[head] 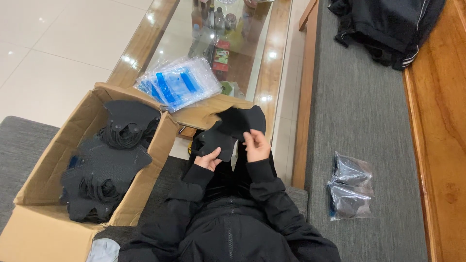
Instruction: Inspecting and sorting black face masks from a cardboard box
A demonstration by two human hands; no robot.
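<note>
You hold a black face mask (232, 130) up in front of your chest, above your lap, with both hands. Your left hand (209, 158) grips its lower edge, the thumb over the front and the fingers tucked behind the fabric. Your right hand (256, 145) pinches the mask's right side, the fingertips curled onto the cloth. The mask is spread out flat between the two hands, its upper lobe rising above your right hand. To your left, an open cardboard box (48, 213) sits on the grey cushion, holding a pile of black masks (104, 170) with coiled straps. Just past the box, a stack of clear plastic bags (178, 86) with blue strips lies on the edge of the glass table (276, 58). To your right, well apart from your hands, two bagged masks (350, 187) rest on the grey sofa seat (364, 111), and a dark garment (388, 24) lies at its far end.
</note>
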